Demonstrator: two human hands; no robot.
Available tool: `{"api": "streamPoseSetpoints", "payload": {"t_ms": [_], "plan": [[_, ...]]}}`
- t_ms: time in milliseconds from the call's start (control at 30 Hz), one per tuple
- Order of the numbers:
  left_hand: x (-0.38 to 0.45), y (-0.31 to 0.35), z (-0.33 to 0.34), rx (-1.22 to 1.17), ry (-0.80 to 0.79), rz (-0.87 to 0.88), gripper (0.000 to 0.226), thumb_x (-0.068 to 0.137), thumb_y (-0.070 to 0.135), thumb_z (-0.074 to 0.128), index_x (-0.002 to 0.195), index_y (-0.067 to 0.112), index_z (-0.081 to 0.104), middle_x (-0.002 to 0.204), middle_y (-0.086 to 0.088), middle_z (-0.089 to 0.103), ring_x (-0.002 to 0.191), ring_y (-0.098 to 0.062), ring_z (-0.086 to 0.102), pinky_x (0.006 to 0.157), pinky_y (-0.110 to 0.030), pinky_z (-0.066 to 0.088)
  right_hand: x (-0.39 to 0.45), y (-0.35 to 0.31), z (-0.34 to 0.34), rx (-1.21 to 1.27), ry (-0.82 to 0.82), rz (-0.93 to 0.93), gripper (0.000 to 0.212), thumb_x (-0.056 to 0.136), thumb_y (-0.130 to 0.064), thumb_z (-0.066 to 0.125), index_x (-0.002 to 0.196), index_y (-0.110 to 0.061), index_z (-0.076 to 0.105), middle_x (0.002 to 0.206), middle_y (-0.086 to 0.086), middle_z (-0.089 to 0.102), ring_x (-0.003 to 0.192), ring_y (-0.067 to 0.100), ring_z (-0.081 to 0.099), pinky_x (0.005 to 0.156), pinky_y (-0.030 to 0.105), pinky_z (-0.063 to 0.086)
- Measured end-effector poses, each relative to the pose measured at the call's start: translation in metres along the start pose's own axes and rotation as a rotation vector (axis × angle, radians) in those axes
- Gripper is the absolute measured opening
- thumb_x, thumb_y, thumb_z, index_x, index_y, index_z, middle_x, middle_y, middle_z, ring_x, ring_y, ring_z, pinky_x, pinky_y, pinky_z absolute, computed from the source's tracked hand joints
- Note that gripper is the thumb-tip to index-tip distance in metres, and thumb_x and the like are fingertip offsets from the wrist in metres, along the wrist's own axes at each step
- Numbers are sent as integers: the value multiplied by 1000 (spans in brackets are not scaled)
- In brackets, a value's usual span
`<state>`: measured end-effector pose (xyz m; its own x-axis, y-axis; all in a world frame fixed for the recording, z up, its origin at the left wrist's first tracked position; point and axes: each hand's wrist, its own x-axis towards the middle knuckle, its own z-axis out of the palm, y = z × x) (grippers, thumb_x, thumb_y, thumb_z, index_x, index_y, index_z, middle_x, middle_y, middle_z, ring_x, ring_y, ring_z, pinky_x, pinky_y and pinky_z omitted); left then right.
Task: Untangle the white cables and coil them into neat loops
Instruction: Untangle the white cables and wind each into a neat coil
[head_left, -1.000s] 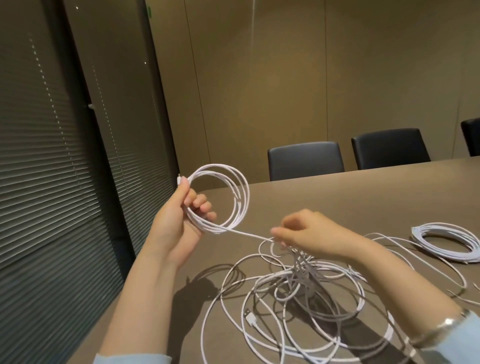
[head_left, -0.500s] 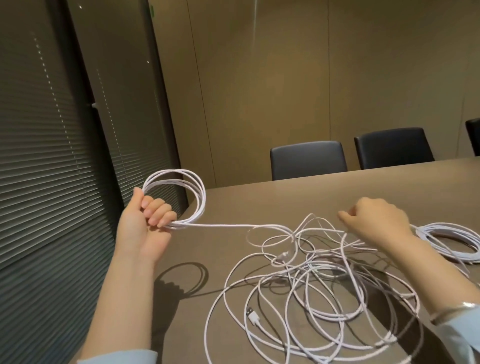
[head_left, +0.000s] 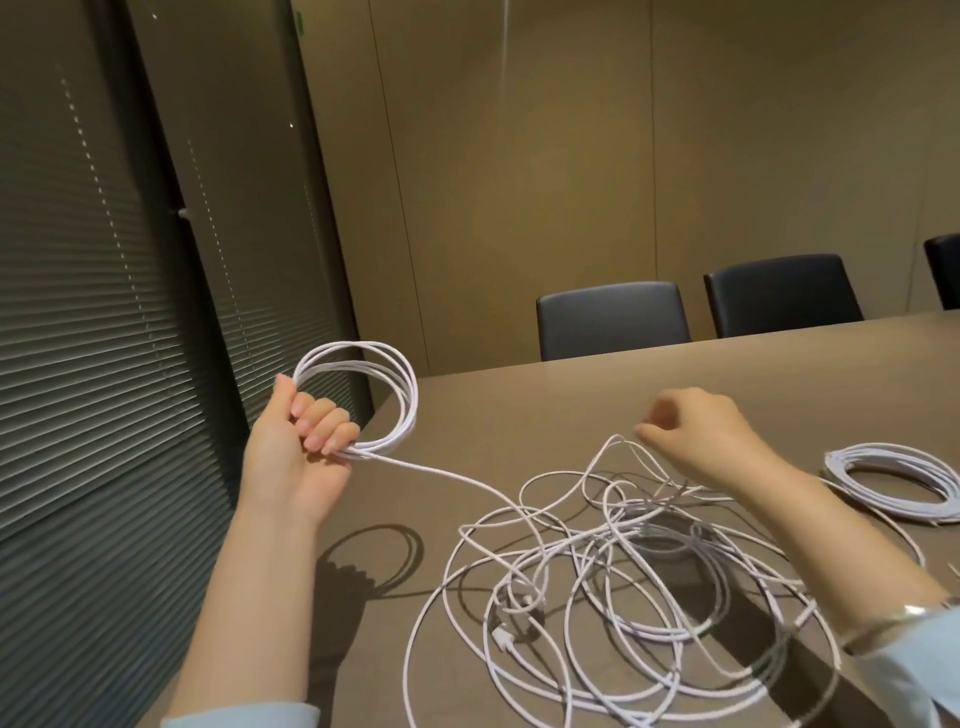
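In the head view, the left hand (head_left: 293, 457) is raised beside the table's near-left corner, palm toward the camera, its fingers (head_left: 324, 426) curled round a partly wound coil (head_left: 363, 395) of white cable. The coil stands upright as several round loops lying close together, and the thumb presses its upper left side. From the bottom of the coil, one strand (head_left: 447, 474) runs down and to the right, off the hand and into the tangled cables (head_left: 623, 582) on the brown table (head_left: 571, 400).

The tangle is a loose spread of thin white cable, many wide loops crossing over each other, denser near its middle. A small white connector plug (head_left: 503, 636) lies at its lower left.

The right hand (head_left: 693, 434) hovers above the far side of the tangle, fingers bent inward with the fingertips close together. A raised loop of cable peaks just below them, but whether they pinch it cannot be told. A metal bracelet (head_left: 893, 621) sits on that wrist above a pale blue sleeve (head_left: 904, 675).

To the right, apart from the tangle, a finished coil (head_left: 893, 480) lies flat on the table, its turns neatly stacked. Dark chairs (head_left: 613, 319) stand behind the table.
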<state>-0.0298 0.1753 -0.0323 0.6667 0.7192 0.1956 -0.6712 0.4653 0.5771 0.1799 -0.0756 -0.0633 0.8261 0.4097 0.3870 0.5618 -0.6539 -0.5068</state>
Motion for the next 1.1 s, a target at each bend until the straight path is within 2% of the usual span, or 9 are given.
{"api": "streamPoseSetpoints", "payload": {"t_ms": [100,233,300,367,433,533,700,933,1100], "plan": [[-1,-5,6,-14,-26,-36,50,103,42,39,57,21,33,47,9,23,36,-8,21,35,-17,21,-19,-40,5,252,-63,-201,25,88,-29,67,111,-19,69,105,-3,70,97,12,63,90,28,49],[-6,-14,18,-23,-67,-76,49,103,42,38,59,21,31,46,9,23,35,-7,21,36,-16,21,-54,-82,30,535,-452,-347,48,85,-38,70,130,-28,56,118,-9,65,107,5,62,99,30,49],[-7,-17,23,-25,-87,-87,49,103,41,38,59,21,30,46,9,22,35,-7,21,36,-16,21,-65,-88,43,622,-589,-342,36,85,-34,70,119,-24,62,101,-5,71,93,9,67,92,31,52],[-7,-16,23,-31,-88,-88,49,103,41,38,59,21,31,46,9,22,35,-7,21,36,-16,21,-67,-86,45,671,-653,-292,21,89,-24,68,102,-9,67,71,1,64,64,14,61,71,29,52],[-6,-10,18,-48,-68,-83,50,103,41,39,57,21,32,46,9,23,35,-7,21,35,-16,22,-62,-79,39,688,-661,-225,19,90,-21,68,88,-2,66,57,2,50,49,13,47,55,26,45],[-3,-2,8,-71,-28,-79,51,103,40,40,56,20,34,48,9,23,37,-7,21,35,-18,23,-50,-66,23,644,-690,-187,19,88,-20,69,78,-6,62,50,-3,45,45,11,39,48,23,41],[0,2,3,-82,9,-41,50,102,40,40,57,21,34,49,10,23,38,-7,20,37,-17,22,-32,-46,16,51,-456,-232,28,86,-25,68,62,-15,58,55,-2,55,47,14,54,46,21,43],[1,16,-4,-149,22,11,51,103,39,38,56,20,36,49,10,24,38,-7,21,38,-17,23,-16,-17,0,-7,-128,-169,31,81,-43,74,65,-19,63,49,-4,64,52,8,61,63,32,53],[2,16,-6,-121,40,34,49,103,40,37,58,21,34,49,10,25,38,-8,20,38,-18,19,-16,-3,-13,267,-390,-206,23,79,-36,78,73,-14,73,67,2,73,65,15,66,77,41,54]]}}
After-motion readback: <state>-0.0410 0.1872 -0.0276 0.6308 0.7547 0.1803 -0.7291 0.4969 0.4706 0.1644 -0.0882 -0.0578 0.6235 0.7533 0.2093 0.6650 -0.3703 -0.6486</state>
